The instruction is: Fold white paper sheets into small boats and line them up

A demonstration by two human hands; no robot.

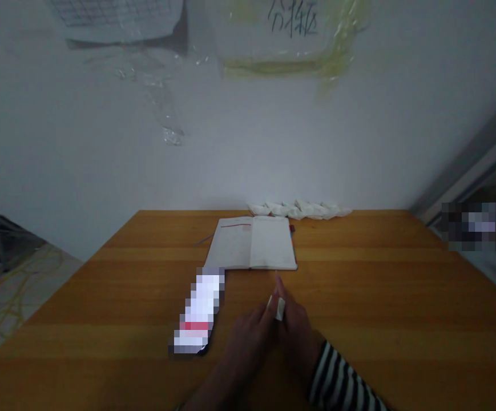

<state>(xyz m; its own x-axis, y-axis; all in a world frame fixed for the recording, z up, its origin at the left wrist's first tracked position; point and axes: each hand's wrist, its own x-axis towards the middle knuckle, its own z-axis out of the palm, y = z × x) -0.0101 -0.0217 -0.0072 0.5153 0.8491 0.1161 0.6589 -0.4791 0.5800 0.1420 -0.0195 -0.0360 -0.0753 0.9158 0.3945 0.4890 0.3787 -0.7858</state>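
Observation:
My left hand (248, 337) and my right hand (297, 331) meet over the wooden table (380, 297), near its front middle. Both pinch a small folded piece of white paper (280, 308) between their fingertips. The right forefinger points forward toward an open notebook (254, 244) that lies flat just beyond the hands. My right arm wears a black-and-white striped sleeve (337, 382). A row of small white folded paper shapes (301, 209) sits along the table's far edge against the wall.
A blurred-out oblong object (198, 311) lies left of the hands. The white wall (248, 142) behind the table carries taped paper sheets (290, 34). Floor shows at the left, a metal frame (479, 165) at the right.

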